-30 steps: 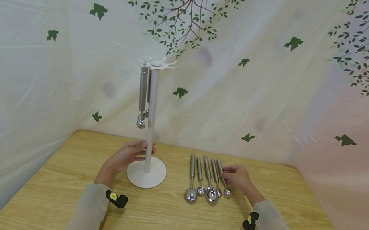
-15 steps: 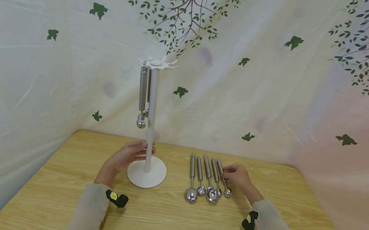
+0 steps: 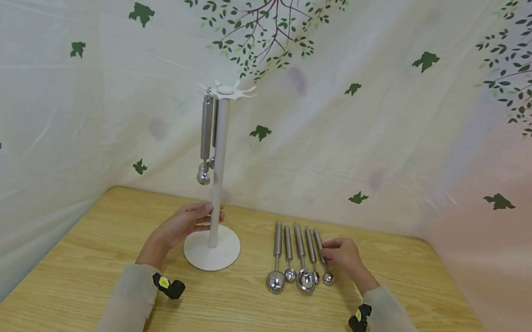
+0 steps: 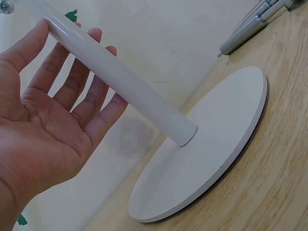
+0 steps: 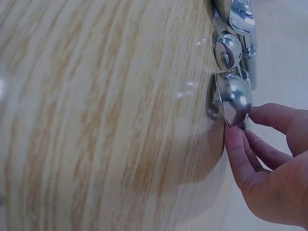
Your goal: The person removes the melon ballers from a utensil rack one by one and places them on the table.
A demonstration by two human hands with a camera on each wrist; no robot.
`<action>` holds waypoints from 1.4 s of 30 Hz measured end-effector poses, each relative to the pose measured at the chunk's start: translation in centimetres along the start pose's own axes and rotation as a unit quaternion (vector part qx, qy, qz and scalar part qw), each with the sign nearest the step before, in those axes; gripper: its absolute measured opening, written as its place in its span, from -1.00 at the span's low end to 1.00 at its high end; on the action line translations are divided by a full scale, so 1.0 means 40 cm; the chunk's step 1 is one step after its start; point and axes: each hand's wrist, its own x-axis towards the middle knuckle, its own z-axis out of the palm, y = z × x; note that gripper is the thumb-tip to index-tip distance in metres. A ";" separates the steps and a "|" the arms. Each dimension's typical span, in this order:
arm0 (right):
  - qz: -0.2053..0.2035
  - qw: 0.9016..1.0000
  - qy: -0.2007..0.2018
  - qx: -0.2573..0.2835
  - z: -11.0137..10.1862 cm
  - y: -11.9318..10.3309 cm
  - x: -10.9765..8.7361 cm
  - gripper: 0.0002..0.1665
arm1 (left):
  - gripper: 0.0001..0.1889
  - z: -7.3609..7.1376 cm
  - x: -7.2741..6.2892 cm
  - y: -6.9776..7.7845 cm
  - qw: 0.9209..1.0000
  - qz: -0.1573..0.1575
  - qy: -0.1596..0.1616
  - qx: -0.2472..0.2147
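Note:
A white utensil stand (image 3: 217,181) rises from a round base, with hooks at its top. My left hand (image 3: 179,226) holds its pole, the thumb (image 4: 36,41) in front and the fingers reaching behind. Metal scoops (image 3: 206,126) hang from the hooks on the stand's left side. To the right, several metal scoops lie in a row on the table, handles pointing away. At the right end of that row, my right hand (image 3: 343,255) pinches the handle of a small metal scoop (image 3: 328,278). Its shiny round bowl (image 5: 235,96) faces the right wrist camera and hides part of the fingers.
The table (image 3: 229,324) is light wood, and its back edge meets a white cloth backdrop (image 3: 296,177) printed with leaves and branches. The largest scoop (image 3: 275,282) of the row lies at its left end, close to the stand's base (image 3: 208,261).

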 end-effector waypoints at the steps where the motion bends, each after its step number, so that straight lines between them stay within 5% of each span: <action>1: 0.000 1.000 0.000 0.002 0.000 0.001 0.000 -0.68 | -0.66 0.000 0.000 0.000 1.000 0.000 0.003 -0.001; 25: -0.005 1.000 -0.016 0.024 -0.005 -0.009 -0.013 -0.61 | -0.73 -0.001 0.002 0.001 1.000 -0.003 0.004 0.009; 30: -0.007 0.999 -0.018 0.029 -0.007 -0.006 -0.014 -0.60 | -0.61 0.002 0.000 0.003 1.000 -0.003 0.001 0.013; 42: -0.003 1.000 -0.019 0.017 -0.012 -0.015 -0.011 -0.61 | -0.73 0.000 0.002 0.000 1.000 0.002 -0.008 0.020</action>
